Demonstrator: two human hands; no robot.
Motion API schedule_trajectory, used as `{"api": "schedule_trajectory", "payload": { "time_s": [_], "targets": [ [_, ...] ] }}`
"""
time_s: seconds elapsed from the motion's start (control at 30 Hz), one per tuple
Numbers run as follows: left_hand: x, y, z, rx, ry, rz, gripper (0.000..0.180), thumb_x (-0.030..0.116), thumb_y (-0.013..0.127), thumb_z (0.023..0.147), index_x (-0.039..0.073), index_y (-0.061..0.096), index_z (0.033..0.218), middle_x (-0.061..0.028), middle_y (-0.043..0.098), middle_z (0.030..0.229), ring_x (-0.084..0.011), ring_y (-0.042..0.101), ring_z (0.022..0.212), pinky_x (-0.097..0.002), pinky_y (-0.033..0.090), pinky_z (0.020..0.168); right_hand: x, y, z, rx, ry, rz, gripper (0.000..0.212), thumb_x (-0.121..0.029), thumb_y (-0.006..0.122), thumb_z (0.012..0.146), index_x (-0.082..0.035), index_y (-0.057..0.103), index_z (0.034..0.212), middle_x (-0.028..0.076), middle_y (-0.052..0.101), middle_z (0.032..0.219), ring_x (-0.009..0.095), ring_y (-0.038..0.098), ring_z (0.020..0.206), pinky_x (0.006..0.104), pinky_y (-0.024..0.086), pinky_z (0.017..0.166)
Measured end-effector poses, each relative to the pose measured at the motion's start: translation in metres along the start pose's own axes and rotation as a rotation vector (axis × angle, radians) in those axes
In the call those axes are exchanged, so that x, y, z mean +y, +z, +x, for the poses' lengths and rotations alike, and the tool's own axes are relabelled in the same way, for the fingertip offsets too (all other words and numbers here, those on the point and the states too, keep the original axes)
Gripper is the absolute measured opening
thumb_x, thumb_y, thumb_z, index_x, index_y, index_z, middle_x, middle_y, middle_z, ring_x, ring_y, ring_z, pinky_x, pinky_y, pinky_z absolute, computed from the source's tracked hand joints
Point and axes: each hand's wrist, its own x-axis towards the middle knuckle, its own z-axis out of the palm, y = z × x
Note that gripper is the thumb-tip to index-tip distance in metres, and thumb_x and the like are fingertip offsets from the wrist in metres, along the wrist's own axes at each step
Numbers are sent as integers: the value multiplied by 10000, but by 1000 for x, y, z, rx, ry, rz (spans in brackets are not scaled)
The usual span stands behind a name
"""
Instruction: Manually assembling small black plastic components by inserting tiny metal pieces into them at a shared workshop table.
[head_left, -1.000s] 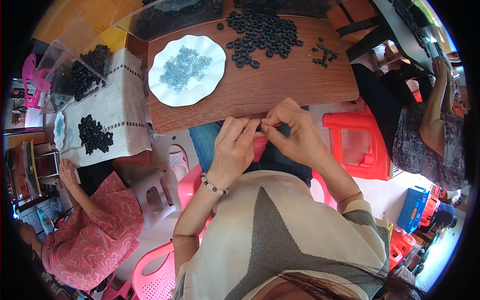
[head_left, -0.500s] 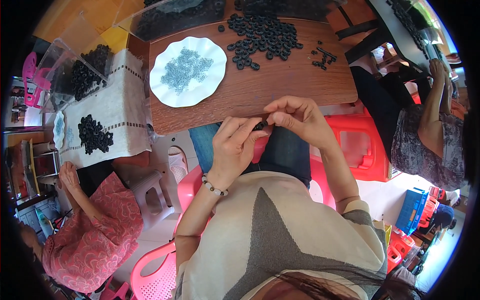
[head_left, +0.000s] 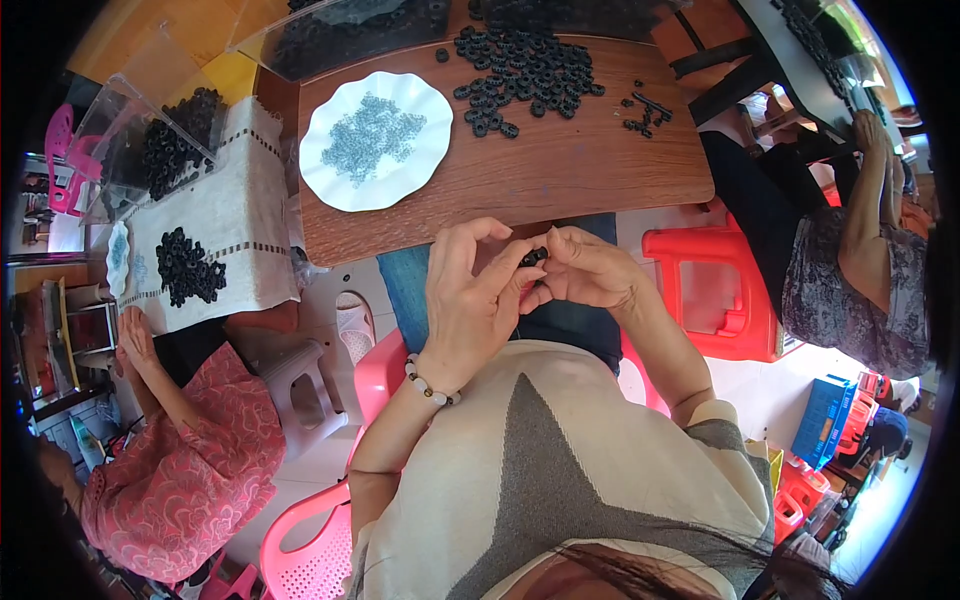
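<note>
A small black ring-shaped part (head_left: 533, 257) is pinched between the thumb and forefinger of my left hand (head_left: 468, 300), just off the near table edge. Against its right side, my right hand (head_left: 597, 277) has its fingers curled and drawn together; whatever they may hold is too small to see. Past my hands lies a pile of similar black parts (head_left: 530, 75) on the brown table (head_left: 560, 175). A scalloped white plate (head_left: 425, 170) on the left of the table carries many tiny clear pieces (head_left: 372, 138).
Several small black bits (head_left: 650, 112) lie at the table's right. Clear bins (head_left: 350, 40) of black parts stand at the far edge. To the left, a person in a pink patterned top (head_left: 190, 470) sits by a cloth-covered table (head_left: 245, 220). A red stool (head_left: 715, 290) stands at right.
My right hand has come down and in to the black part, its fingers closing beside it. My left hand has shifted slightly right, still pinching the part.
</note>
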Motion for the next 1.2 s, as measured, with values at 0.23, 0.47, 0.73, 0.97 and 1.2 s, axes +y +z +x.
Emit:
{"api": "schedule_trajectory", "payload": {
  "time_s": [0.23,0.47,0.73,0.97,1.2],
  "targets": [
    [2,0,0,0,33,22,310,42,813,744,64,766,1049,-79,603,1067,-295,568,971,-407,471,797,2,2,2,-105,-15,43,468,-369,648,1015,30,634,1260,166,666,1242,276,657,1152,495,546,995],
    [2,-1,1,-1,65,42,316,7,800,740,42,765,1052,-78,613,1039,-299,569,973,-402,476,797,4,5,3,-29,-35,44,492,-359,697,980,49,637,1247,147,668,1202,257,654,1144,459,529,1032],
    [2,2,0,-2,46,54,318,2,805,731,30,760,1044,-82,615,1042,-305,574,971,-407,479,797,14,4,7,100,-24,25,447,-355,697,981,45,666,1178,131,685,1117,219,658,1080,420,520,1041],
    [-4,-2,1,-23,32,45,333,97,824,734,33,755,1053,-79,604,1052,-300,572,969,-423,476,805,9,9,2,70,-27,40,495,-461,633,1006,9,688,1152,98,690,1064,209,667,1072,448,557,966],
    [-9,-1,3,-8,17,74,376,107,859,690,31,781,1050,-85,631,1005,-287,575,928,-389,473,772,5,16,2,231,-14,24,638,-621,537,999,-35,656,1222,82,694,1095,229,685,1044,442,583,905]
  ]
}}
